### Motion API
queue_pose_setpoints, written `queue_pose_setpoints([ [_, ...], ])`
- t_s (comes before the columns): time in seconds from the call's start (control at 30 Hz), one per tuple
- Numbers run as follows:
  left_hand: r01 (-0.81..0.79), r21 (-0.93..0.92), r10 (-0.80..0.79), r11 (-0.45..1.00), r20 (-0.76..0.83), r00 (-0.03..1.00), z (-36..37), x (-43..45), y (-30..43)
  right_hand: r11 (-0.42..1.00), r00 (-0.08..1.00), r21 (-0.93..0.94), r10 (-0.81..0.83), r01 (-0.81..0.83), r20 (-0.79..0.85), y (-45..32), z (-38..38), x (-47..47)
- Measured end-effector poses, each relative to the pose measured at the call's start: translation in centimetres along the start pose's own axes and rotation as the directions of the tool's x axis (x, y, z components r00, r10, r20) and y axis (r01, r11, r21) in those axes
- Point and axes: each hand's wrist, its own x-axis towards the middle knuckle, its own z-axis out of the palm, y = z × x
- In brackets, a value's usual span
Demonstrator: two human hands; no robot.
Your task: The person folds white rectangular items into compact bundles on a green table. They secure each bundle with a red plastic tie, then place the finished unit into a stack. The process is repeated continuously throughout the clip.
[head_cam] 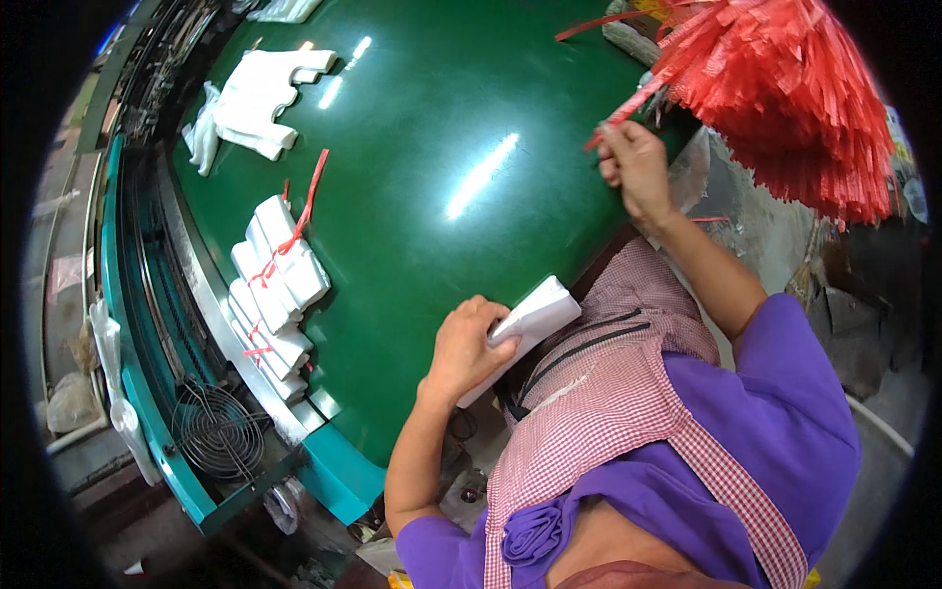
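My left hand (467, 346) grips a folded bundle of white plastic bags (541, 313) at the front edge of the green table (412, 250), close against the apron. In my right hand (634, 166) is the end of a red plastic strip (636, 103), which runs up to a thick hanging bunch of red strips (787, 96). At the left, several folded white bundles (283, 265) lie in an overlapping row, tied with red strips. Farther back is a loose stack of white T-shirt bags (257, 99) with its handles spread.
Along the left side runs a teal machine frame (132, 368) with a metal edge rail (221, 324) and a round wire fan guard (218, 431). More white bags (283, 9) lie at the far edge. A grey padded bar (631, 40) sits beside the red bunch.
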Motion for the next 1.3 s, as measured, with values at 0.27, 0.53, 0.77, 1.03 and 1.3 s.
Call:
queue_pose_setpoints([
  [0.27, 0.063, -0.980, -0.425, 0.187, -0.023, 0.905, 1.6, -8.9, -1.2, 0.754, 0.064, -0.345, 0.375, 0.560, 0.925, 3.2, 10.3, -12.6],
  [0.53, 0.066, -0.862, -0.419, 0.503, -0.176, 0.891, -3.1, -5.4, -3.6, 0.695, -0.030, -0.267, 0.384, 0.668, 0.923, -2.1, 5.7, -11.4],
  [0.77, 0.124, -0.033, -0.128, 0.992, -0.162, 0.978, -1.5, -0.7, -1.6, 0.952, 0.144, -0.268, 0.248, 0.150, 0.958, -1.0, 11.3, -9.4],
  [1.03, -0.137, -0.267, -0.071, 0.954, -0.643, 0.763, 2.8, -2.1, -2.3, 0.910, 0.280, -0.390, 0.341, 0.143, 0.897, 0.7, 10.5, -8.5],
  [1.3, -0.085, -0.732, -0.418, 0.675, -0.476, 0.774, 2.0, -1.8, -3.3, 0.386, 0.031, 0.064, -0.236, 0.920, 0.971, 0.4, 10.4, -10.7],
])
